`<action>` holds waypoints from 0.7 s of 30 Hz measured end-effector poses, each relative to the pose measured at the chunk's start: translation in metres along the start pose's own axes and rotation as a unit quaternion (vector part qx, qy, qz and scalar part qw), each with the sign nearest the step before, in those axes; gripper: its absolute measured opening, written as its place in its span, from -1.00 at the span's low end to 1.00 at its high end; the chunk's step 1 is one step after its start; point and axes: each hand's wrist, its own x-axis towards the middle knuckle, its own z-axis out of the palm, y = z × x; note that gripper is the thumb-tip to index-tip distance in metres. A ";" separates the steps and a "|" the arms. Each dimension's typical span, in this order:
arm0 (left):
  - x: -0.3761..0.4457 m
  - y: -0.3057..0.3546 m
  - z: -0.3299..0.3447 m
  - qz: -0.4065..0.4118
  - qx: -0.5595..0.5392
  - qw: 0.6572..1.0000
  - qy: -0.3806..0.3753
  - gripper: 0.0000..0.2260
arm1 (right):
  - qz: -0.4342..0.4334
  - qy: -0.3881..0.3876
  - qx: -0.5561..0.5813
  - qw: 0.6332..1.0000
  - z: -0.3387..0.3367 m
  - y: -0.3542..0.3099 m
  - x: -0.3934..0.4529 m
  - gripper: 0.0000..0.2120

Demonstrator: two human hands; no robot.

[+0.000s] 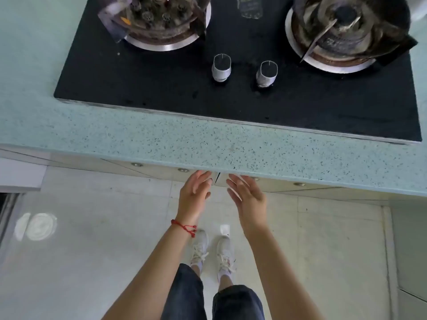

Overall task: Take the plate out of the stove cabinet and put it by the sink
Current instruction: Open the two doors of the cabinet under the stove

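Note:
Both my hands reach toward the cabinet doors under the stove. My left hand (195, 195), with a red string on its wrist, is open with fingers spread, its fingertips at the top edge of the left cabinet door (161, 170). My right hand (247, 196) is open too, fingertips near the top of the right cabinet door (277, 184). The two doors meet at a seam between my hands and look closed. No plate is in view. The sink is not in view.
A black glass gas stove (231, 95) with two burners and two knobs (221, 66) sits in the speckled pale-green countertop (161, 139). Its front edge overhangs the cabinet doors. Below are light floor tiles (104, 227) and my feet in white shoes.

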 end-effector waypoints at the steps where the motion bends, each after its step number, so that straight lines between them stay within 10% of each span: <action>1: 0.003 0.003 0.002 -0.019 -0.043 0.999 -0.001 -0.76 | 0.004 -0.002 0.035 0.999 0.001 0.000 0.003 -0.78; 21: -0.005 -0.003 -0.001 -0.052 -0.151 0.984 -0.074 -0.78 | 0.043 -0.013 0.121 0.992 0.001 0.001 -0.008 -0.79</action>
